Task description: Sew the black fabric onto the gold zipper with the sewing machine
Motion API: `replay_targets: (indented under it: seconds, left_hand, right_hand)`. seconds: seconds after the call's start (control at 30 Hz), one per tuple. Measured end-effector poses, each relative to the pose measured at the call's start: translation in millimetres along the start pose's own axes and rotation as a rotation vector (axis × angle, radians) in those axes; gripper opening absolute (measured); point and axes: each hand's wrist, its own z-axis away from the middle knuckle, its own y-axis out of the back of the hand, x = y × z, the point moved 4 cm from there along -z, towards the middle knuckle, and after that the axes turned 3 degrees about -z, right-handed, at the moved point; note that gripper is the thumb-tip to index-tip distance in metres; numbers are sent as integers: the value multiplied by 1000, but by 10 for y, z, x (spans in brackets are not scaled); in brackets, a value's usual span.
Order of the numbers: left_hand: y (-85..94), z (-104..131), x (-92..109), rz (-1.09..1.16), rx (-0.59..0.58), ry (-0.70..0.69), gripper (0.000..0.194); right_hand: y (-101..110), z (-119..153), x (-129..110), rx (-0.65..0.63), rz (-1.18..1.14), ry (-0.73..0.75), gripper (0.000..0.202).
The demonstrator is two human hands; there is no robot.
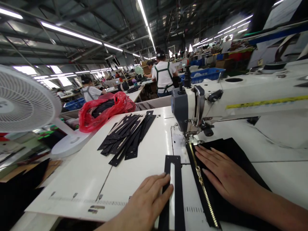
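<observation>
My right hand (pixel 223 173) lies flat, fingers stretched out, on a black fabric piece (pixel 235 154) right of the sewing machine's needle. A gold zipper (pixel 201 179) on black tape runs along the fabric's left edge, its top end under the presser foot (pixel 188 138). My left hand (pixel 150 200) rests its fingers on a long black strip (pixel 176 163) with a narrow slot, which lies on the table left of the zipper. The thumb and fingertips touch the strip's left side and slot; whether they pinch it I cannot tell.
Several slotted black strips (pixel 130 134) lie piled on the white table (pixel 81 179). Behind them is a red plastic bag (pixel 92 110); a white fan (pixel 26 99) stands at the left. The sewing machine (pixel 250 99) fills the right. People sit working farther back.
</observation>
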Motion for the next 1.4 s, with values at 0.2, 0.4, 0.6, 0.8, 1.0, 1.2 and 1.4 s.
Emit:
replay_targets:
  seconds: [0.2, 0.4, 0.6, 0.8, 1.0, 1.2, 1.4]
  left_hand:
    - [-37, -74, -55, 53, 149, 147, 40]
    - [83, -460, -297, 59, 344, 231, 22]
    - [202, -669, -262, 41, 641, 170, 24]
    - [-67, -1031, -50, -201, 373, 25, 19]
    - [-131, -1016, -51, -295, 279, -29, 29]
    - [-124, -968, -115, -254, 368, -5, 29]
    - [-127, -950, -142, -226, 366, 3, 29]
  right_hand:
    - [-2, 11, -30, 2, 26, 4, 45]
    - [27, 57, -179, 33, -25, 0, 46]
    - [36, 50, -215, 34, 26, 25, 45]
    - [80, 59, -212, 44, -4, 41, 53]
    - [57, 79, -230, 100, 65, 24, 54]
    - [81, 0, -285, 41, 58, -47, 59]
    - [87, -44, -271, -91, -82, -119, 57]
